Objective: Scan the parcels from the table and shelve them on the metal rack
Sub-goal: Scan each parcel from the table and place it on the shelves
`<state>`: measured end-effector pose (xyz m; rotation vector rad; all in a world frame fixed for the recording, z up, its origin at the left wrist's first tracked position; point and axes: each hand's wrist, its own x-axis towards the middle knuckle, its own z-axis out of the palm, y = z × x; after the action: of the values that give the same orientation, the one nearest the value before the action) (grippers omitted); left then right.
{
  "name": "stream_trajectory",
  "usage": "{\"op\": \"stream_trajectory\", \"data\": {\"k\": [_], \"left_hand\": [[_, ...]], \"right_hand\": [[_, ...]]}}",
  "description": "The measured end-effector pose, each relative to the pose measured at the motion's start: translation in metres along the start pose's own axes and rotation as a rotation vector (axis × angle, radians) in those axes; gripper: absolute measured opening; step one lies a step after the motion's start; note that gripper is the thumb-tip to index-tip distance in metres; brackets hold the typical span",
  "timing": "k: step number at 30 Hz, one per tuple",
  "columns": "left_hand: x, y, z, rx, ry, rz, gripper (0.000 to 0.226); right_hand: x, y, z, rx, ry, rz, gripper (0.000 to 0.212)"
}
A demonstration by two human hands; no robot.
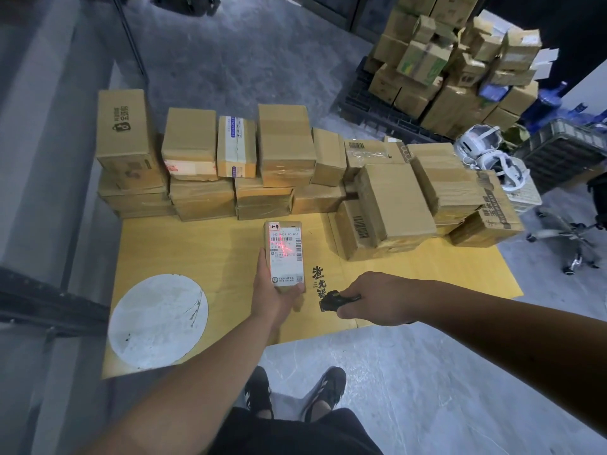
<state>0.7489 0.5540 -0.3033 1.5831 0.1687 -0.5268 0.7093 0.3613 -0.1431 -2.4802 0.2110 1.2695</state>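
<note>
My left hand [271, 292] grips a small cardboard parcel [285, 254] from below and holds it over the yellow table [210, 251], its white shipping label facing up. Red scanner light falls across the label's barcode. My right hand [374, 298] grips a small black scanner [332, 301], which points left toward the parcel. Many more brown parcels [285, 149] stand stacked in rows along the table's far edge, with another pile [397, 205] at the right. A grey metal frame [39, 303] runs along the far left, blurred.
A white round patch [157, 320] marks the table's near-left corner. On the floor at the back right a black pallet [377, 110] bears a heap of boxes [453, 60]. An office chair [565, 231], a grey crate [558, 149] and white headsets [489, 146] crowd the right side.
</note>
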Motion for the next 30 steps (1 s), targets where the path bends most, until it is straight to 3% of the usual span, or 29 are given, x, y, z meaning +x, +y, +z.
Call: {"op": "stream_trajectory", "data": {"k": [3, 10, 18, 21, 25, 30], "left_hand": [[-0.002, -0.002, -0.001, 0.016, 0.040, -0.020, 0.102], [-0.009, 0.002, -0.009, 0.011, 0.107, -0.054, 0.117], [-0.032, 0.013, -0.044, -0.027, 0.261, 0.073, 0.097], [-0.056, 0.021, -0.072, -0.028, 0.371, 0.136, 0.111], [-0.111, 0.039, -0.111, -0.066, 0.596, 0.246, 0.113], [-0.196, 0.060, -0.157, -0.078, 0.921, 0.333, 0.113]], "right_hand": [[-0.002, 0.000, 0.006, 0.012, 0.002, 0.000, 0.044], [-0.010, 0.004, 0.006, 0.031, 0.018, -0.021, 0.045], [-0.004, -0.031, -0.009, -0.145, 0.016, -0.229, 0.044], [0.002, -0.058, -0.015, -0.320, 0.000, -0.363, 0.044], [0.001, -0.115, -0.017, -0.602, 0.018, -0.587, 0.052], [-0.030, -0.205, -0.007, -0.811, 0.054, -0.868, 0.040]]}}
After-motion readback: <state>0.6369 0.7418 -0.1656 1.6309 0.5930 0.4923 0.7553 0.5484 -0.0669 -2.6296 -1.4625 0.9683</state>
